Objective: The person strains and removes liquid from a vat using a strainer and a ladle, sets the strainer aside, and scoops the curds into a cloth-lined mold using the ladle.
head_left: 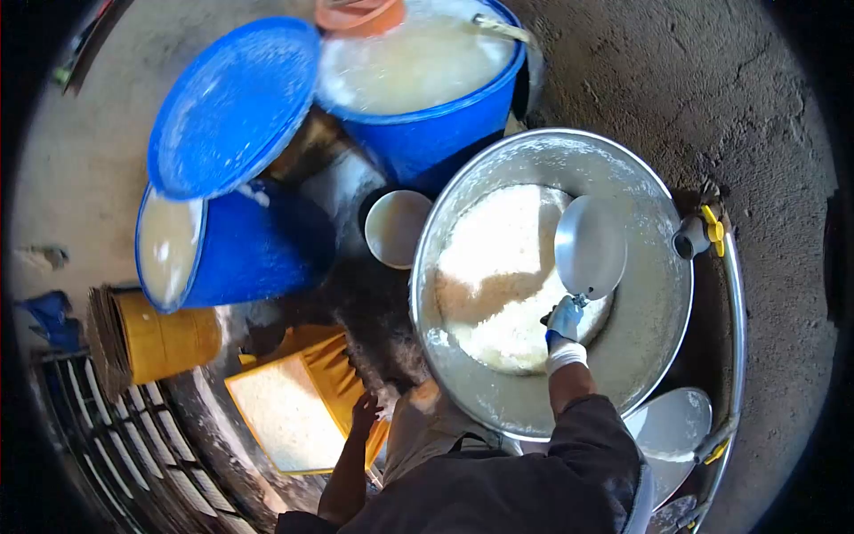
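A large round metal vat (658, 338) holds a white, crumbly-looking mass (498, 240) inside. My right hand (564, 320), in a white and blue glove, is over the vat, closed on the handle end of a round, shallow metal pan (591, 245). The pan is over the right part of the white mass; whether it touches the mass I cannot tell. My left hand (366, 411) is bare and empty, fingers apart, beside my leg and the yellow crate (334, 369), which holds white material (283, 414).
Behind the vat is a blue barrel (427, 147) of cloudy liquid. Another blue barrel (258, 258) with a blue lid (236, 107) stands left. A white bucket (397, 229) sits between. A metal pipe (737, 329) with yellow valve handles (713, 230) runs right; slatted racks (133, 445) are lower left.
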The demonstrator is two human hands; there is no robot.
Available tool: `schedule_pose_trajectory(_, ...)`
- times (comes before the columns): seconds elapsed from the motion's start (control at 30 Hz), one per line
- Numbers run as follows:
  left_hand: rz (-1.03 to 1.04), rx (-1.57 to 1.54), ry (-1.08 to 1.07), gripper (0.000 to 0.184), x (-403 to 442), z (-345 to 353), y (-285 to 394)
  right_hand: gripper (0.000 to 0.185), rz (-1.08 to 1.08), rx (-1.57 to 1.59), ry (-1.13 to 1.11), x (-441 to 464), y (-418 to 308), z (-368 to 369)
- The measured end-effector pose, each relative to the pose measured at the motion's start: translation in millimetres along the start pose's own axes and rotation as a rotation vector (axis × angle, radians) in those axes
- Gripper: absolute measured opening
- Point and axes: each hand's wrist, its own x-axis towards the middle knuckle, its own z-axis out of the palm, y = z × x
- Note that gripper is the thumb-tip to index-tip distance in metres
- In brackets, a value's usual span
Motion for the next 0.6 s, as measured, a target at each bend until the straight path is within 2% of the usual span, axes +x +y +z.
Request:
schedule_pose_trajectory(0.03,0.001,0.022,0.007,0.054,-3,9,12,0.013,0.058,0.052,0.055,37,22,7)
schedule_pose_trajectory(0.1,0.017,0.109,0.041,0.055,-15,26,39,0.017,0.096,-0.145,0.203,122,85,21)
schedule_pose_trajectory(0.13,0.029,0.058,0.013,0.056,-19,26,45,0.021,0.001,-0.276,0.215,158,125,24)
schedule_pose_trajectory(0.17,0.025,0.076,0.026,0.056,-21,27,47,0.025,0.023,-0.089,0.285,147,123,45)
schedule_pose_trajectory(0.23,-0.028,0.061,0.086,0.057,-25,30,51,0.021,-0.197,-0.193,0.223,154,149,67)
schedule_pose_trajectory(0.27,-0.079,0.098,0.106,0.059,-26,33,55,0.015,0.081,-0.071,0.128,193,203,75)
schedule_pose_trajectory(0.3,-0.107,0.122,0.1,0.058,-29,34,57,0.015,0.109,-0.068,0.132,173,186,83)
schedule_pose_trajectory(0.37,-0.166,0.084,0.094,0.055,-34,36,58,0.009,0.441,-0.032,-0.157,141,155,97)
schedule_pose_trajectory(0.4,-0.173,0.069,0.081,0.053,-35,37,58,0.019,0.554,-0.079,-0.141,145,162,107)
schedule_pose_trajectory(0.43,-0.177,0.049,0.067,0.052,-37,37,57,0.019,0.57,-0.071,-0.143,148,167,110)
schedule_pose_trajectory(0.5,-0.18,0.088,0.076,0.05,-38,38,57,0.035,0.768,-0.119,-0.535,169,192,102)
schedule_pose_trajectory(0.53,-0.199,0.077,0.095,0.05,-39,41,60,0.043,0.855,-0.122,-0.6,180,212,99)
schedule_pose_trajectory(0.6,-0.175,0.047,0.083,0.049,-44,43,63,0.042,0.927,-0.148,-0.671,177,202,92)
